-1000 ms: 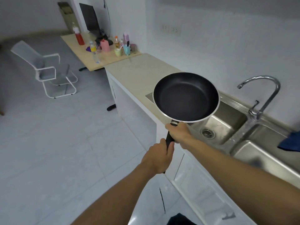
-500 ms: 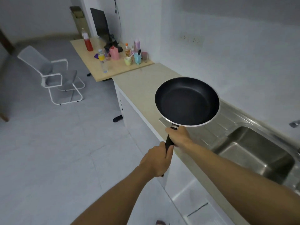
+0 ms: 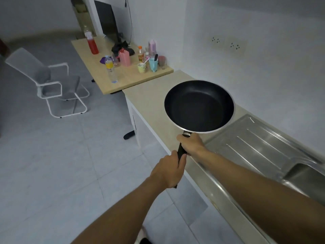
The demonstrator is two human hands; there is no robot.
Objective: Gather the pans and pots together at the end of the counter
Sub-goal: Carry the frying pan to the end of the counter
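Observation:
A black non-stick frying pan [image 3: 198,106] with a silver rim hangs level in the air above the beige counter [image 3: 149,99]. Both hands grip its black handle. My right hand [image 3: 192,145] holds the handle just under the pan's rim. My left hand [image 3: 169,170] holds the handle's lower end, off the counter's front edge. The pan is empty. No other pans or pots are in view.
A steel drainboard [image 3: 260,143] and sink basin [image 3: 302,176] lie to the right. A wooden desk [image 3: 126,78] beyond the counter's far end carries bottles, cups and a monitor [image 3: 107,22]. A grey chair [image 3: 44,80] stands on the tiled floor at left.
The pan and both hands have travelled left along the counter, from over the sink basin to over the beige top. The tap has left the view. The grip is unchanged.

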